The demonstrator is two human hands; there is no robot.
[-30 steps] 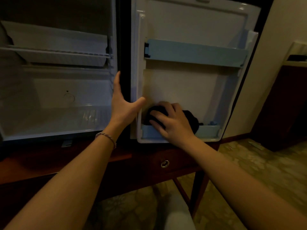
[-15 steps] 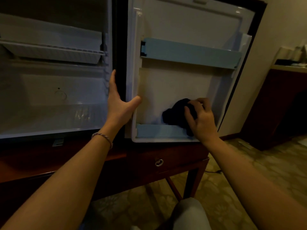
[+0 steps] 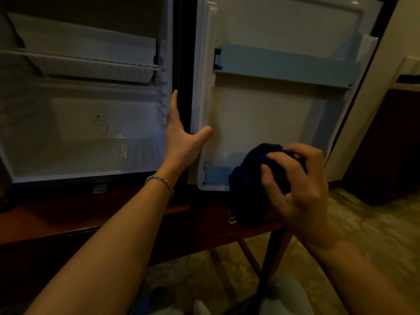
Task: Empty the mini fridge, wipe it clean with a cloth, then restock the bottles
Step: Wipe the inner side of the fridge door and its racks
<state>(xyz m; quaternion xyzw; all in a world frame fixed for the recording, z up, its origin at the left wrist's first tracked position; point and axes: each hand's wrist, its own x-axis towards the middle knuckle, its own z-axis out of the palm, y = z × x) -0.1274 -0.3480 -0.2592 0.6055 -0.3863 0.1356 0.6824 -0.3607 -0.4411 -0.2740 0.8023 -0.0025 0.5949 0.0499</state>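
The mini fridge [image 3: 91, 155] stands open on a wooden desk, and no bottles show in its white interior. Its door [image 3: 272, 114] swings out to the right, with a pale blue upper shelf rail [image 3: 284, 64] and a lower rail [image 3: 216, 173]. My left hand [image 3: 181, 142] holds the door's hinge-side edge, fingers straight up and thumb on the inner liner. My right hand [image 3: 295, 183] grips a bunched dark blue cloth [image 3: 247, 189] in front of the door's lower right corner, off the liner.
A wire shelf [image 3: 86, 62] with a tray sits high inside the fridge. The dark wooden desk [image 3: 68, 214] has a drawer with a ring pull [image 3: 231, 220]. A dark cabinet [image 3: 391, 144] stands at the right on patterned carpet. My knee [image 3: 284, 296] shows at the bottom.
My right hand wiped the cloth along the door's lower shelf from left to right, then drew it back off the door. The left hand stayed on the door edge.
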